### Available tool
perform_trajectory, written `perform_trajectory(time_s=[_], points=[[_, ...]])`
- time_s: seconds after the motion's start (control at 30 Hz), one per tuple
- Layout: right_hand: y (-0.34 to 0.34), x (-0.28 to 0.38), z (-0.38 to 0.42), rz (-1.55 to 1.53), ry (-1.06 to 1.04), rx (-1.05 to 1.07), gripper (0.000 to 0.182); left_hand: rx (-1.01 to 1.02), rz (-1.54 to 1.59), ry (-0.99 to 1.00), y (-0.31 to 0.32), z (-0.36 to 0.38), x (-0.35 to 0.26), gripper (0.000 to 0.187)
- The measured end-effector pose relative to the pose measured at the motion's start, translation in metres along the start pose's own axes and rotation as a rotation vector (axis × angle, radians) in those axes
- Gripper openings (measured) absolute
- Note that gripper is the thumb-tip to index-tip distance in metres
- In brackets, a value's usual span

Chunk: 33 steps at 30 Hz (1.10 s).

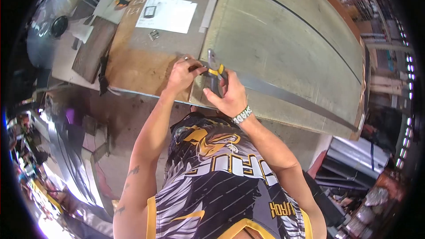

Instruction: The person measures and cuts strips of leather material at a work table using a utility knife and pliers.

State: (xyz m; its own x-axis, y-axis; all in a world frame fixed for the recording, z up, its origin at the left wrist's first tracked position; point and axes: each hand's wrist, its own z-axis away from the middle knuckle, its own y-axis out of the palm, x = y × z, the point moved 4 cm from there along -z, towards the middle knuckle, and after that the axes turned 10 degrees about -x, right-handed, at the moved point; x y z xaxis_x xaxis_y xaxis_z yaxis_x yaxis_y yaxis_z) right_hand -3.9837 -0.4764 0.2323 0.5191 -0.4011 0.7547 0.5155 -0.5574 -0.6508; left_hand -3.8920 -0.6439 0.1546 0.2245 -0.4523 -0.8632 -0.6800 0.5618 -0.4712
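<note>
My right hand (230,95) is wrapped round the handles of a pair of pliers (212,56) with black and yellow grips. The jaws point up and away from me. Close beside them, my left hand (182,74) pinches a small dark piece (201,67) at the pliers' left side; its kind is not clear. A long, flat grey strip (292,100) runs from near my right hand across the workbench toward the right. Whether the strip joins the dark piece is hidden by my right hand and the pliers.
A large yellowish-grey panel (283,40) covers the right of the bench. On the brown board (133,68) lie white papers (179,17), a small metal buckle (153,34) and a dark buckle-like frame (150,12). Rolls of material (349,163) stand low at right.
</note>
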Motion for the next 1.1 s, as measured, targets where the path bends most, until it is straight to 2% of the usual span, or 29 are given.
perform_trajectory(time_s=[0.07, 0.1, 0.17, 0.2, 0.27, 0.37, 0.47, 0.5, 0.53, 0.57, 0.6, 0.67, 0.7, 0.73, 0.8, 0.87, 0.93, 1.0, 1.03, 1.1], points=[[0.017, -0.017, -0.003, 0.097, -0.048, 0.026, 0.07, -0.059, 0.016, 0.039, 0.006, 0.006, 0.012, 0.017], [0.029, -0.025, -0.009, 0.259, 0.024, 0.187, 0.068, -0.075, 0.032, 0.044, 0.008, 0.007, 0.014, 0.016], [0.027, -0.027, -0.008, 0.211, 0.027, 0.163, 0.065, -0.117, 0.028, 0.042, 0.011, 0.01, 0.018, 0.014], [0.025, -0.024, -0.01, 0.185, 0.024, 0.157, 0.064, -0.134, 0.046, -0.039, 0.013, 0.013, 0.021, 0.014], [0.029, -0.023, -0.006, 0.182, 0.057, 0.159, 0.062, -0.135, 0.024, 0.084, 0.009, 0.013, 0.013, 0.015], [0.042, -0.032, -0.008, 0.234, 0.04, 0.197, 0.063, -0.17, 0.042, 0.126, 0.012, 0.015, 0.025, 0.016], [0.034, -0.007, 0.007, 0.197, 0.047, 0.22, 0.065, -0.357, 0.082, 0.02, -0.003, 0.03, 0.015, 0.016], [0.033, -0.002, 0.013, 0.141, 0.027, 0.204, 0.066, -0.399, 0.07, -0.223, -0.009, 0.043, 0.013, 0.021], [0.031, 0.002, 0.017, 0.085, 0.017, 0.177, 0.067, -0.338, 0.149, -0.339, -0.015, 0.058, 0.011, 0.029], [0.034, 0.007, 0.021, 0.103, 0.097, 0.29, 0.073, -0.238, 0.398, -0.481, -0.016, 0.077, 0.008, 0.035], [0.043, 0.01, 0.027, -0.023, 0.035, 0.319, 0.075, -0.124, 0.645, -0.631, -0.011, 0.099, 0.001, 0.046], [0.056, 0.013, 0.037, -0.26, -0.093, 0.347, 0.079, -0.27, 0.82, -0.636, -0.004, 0.124, -0.028, 0.055], [0.055, 0.013, 0.043, -0.053, -0.129, 0.45, 0.08, -0.244, 0.99, -0.76, 0.003, 0.139, -0.013, 0.055], [0.042, 0.034, 0.039, 0.018, -0.124, 0.522, 0.075, -0.228, 1.303, -0.899, 0.004, 0.144, -0.01, 0.055], [0.036, 0.032, 0.047, 0.046, -0.239, 0.42, 0.069, -0.313, 1.474, -0.969, 0.0, 0.143, -0.005, 0.051], [0.027, 0.021, 0.054, 0.009, -0.154, 0.374, 0.061, -0.244, 1.465, -0.917, -0.014, 0.142, 0.003, 0.045], [0.025, -0.009, 0.073, 0.057, -0.239, 0.287, 0.057, -0.205, 1.412, -0.973, -0.028, 0.135, -0.011, 0.041], [-0.004, -0.016, 0.073, -0.063, -0.065, 0.367, 0.055, -0.086, 1.443, -0.915, -0.034, 0.12, -0.018, 0.042], [-0.015, -0.025, 0.082, -0.055, -0.003, 0.339, 0.056, -0.121, 1.511, -0.992, -0.033, 0.114, -0.023, 0.044], [-0.021, -0.045, 0.102, -0.074, 0.061, 0.302, 0.057, -0.001, 1.328, -0.878, -0.02, 0.107, -0.028, 0.05]])
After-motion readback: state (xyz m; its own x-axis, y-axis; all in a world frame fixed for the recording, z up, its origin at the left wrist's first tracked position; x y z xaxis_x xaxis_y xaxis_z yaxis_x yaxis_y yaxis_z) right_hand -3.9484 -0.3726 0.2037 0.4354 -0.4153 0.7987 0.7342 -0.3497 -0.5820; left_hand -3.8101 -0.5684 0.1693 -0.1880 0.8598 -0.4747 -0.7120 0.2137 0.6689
